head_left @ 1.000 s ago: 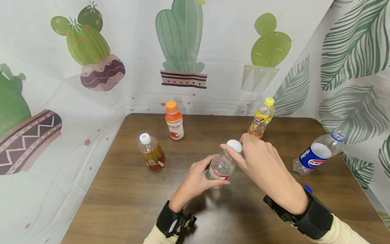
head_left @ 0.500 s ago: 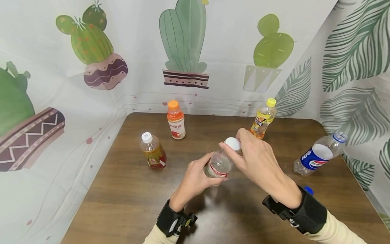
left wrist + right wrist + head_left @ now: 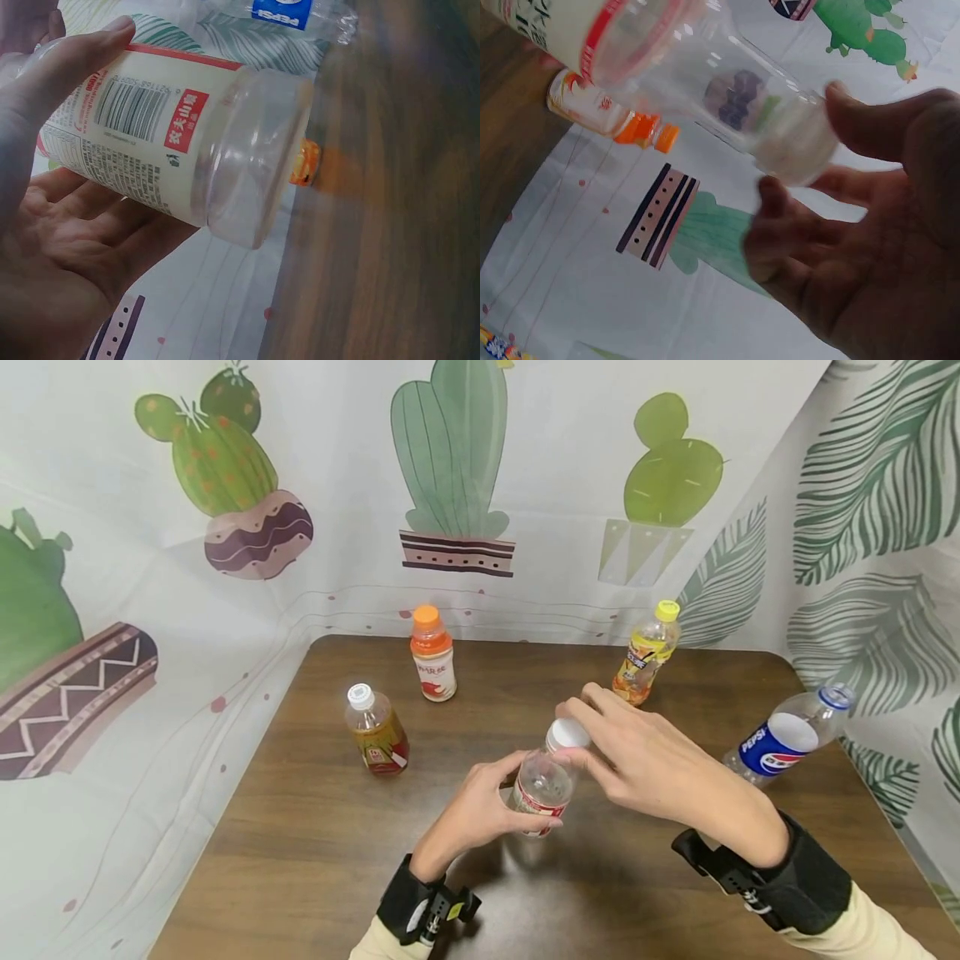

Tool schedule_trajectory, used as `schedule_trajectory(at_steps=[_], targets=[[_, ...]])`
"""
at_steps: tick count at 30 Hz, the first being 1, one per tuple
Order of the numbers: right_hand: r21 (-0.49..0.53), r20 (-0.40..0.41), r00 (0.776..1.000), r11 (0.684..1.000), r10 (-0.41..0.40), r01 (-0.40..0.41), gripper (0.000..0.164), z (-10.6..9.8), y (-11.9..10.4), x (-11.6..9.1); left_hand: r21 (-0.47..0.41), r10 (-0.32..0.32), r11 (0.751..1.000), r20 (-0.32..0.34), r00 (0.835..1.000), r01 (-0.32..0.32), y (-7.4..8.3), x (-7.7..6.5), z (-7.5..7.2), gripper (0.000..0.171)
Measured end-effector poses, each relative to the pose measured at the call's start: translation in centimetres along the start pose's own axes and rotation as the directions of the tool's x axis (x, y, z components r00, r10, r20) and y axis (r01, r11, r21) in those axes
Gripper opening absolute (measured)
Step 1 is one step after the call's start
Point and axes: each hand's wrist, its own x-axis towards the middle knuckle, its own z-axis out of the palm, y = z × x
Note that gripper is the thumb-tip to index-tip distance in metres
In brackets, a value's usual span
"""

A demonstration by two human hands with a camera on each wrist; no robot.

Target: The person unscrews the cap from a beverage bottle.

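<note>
A clear plastic bottle [image 3: 546,772] with a cream-and-red label is held over the middle of the table, its white cap [image 3: 567,734] pointing up and away. My left hand [image 3: 480,806] grips it around the label, thumb on the near side. At the top, my right hand [image 3: 645,756] pinches the cap between thumb and fingers. The left wrist view shows the bottle's base raised off the wood and the label [image 3: 142,120] partly under my thumb. In the right wrist view, thumb and fingertips sit at the cap end of the bottle [image 3: 705,75].
A brown-labelled drink bottle [image 3: 377,739] stands at left, and an orange-capped bottle [image 3: 433,660] behind it. A yellow-capped bottle [image 3: 647,652] is at the back right. Farther right is an uncapped Pepsi bottle [image 3: 783,739]. A cactus-print cloth [image 3: 330,485] hangs behind the table [image 3: 300,860].
My right hand has turned about the cap, its wrist swinging right and hiding the blue cap seen earlier on the table. The bottle has dipped slightly; my left hand keeps its grip.
</note>
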Motion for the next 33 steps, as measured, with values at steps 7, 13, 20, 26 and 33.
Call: schedule_trajectory(at_steps=[7,13,20,26,33], targets=[[-0.006,0.042,0.992,0.993,0.121,-0.121,0.048,-1.4,-0.1,0.1,0.031,0.003,1.000,-0.011,1.000,-0.003,-0.5,0.2,0.2,0.068],[-0.043,-0.029,0.967,0.966,0.254,-0.255,0.037,-3.2,-1.0,0.9,0.126,0.033,0.992,-0.051,0.998,-0.027,-0.2,0.5,0.1,0.072],[-0.065,0.048,0.953,0.953,0.300,-0.296,0.042,-1.1,-1.1,1.3,0.236,0.047,0.971,-0.070,0.996,-0.029,-0.1,0.5,0.0,0.070],[-0.019,0.068,0.948,0.951,0.311,-0.310,0.036,-0.5,-0.6,1.1,0.239,0.024,0.971,-0.058,0.998,-0.010,-0.3,0.5,0.1,0.072],[-0.013,0.122,0.966,0.974,0.226,-0.226,0.029,-1.3,0.0,1.1,0.190,0.024,0.982,-0.033,0.999,-0.017,-0.2,0.5,-0.1,0.072]])
